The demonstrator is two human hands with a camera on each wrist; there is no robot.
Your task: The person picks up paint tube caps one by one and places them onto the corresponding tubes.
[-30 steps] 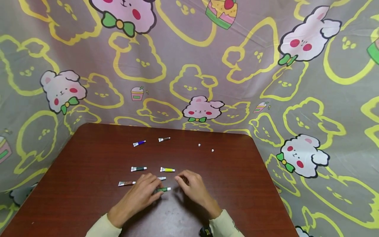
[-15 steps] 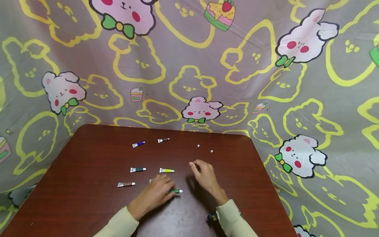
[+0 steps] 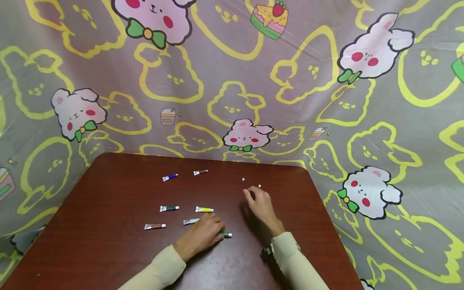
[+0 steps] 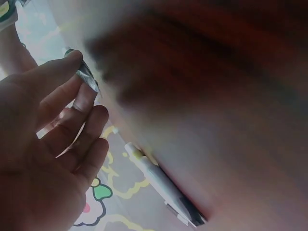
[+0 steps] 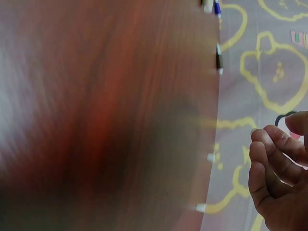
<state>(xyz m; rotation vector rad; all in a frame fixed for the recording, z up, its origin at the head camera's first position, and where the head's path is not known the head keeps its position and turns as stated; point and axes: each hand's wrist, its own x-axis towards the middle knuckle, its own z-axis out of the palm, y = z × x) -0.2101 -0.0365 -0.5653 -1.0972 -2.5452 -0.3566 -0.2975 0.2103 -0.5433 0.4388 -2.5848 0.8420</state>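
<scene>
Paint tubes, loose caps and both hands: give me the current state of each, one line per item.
Left hand: fingers curled over the green tube, holding it against the table.
Green tube: lying flat, only its tip shows past the fingers.
Right hand: fingers curled, beside the white caps; whether it pinches anything cannot be told.
White caps: two, loose on the table.
Yellow tube: lying flat, untouched.
Blue tube: lying flat, far side.

On the table [image 3: 108, 249] six tubes lie left of centre — two tubes [image 3: 170, 177] at the back — and two caps [image 3: 243, 179] lie to the right.
</scene>
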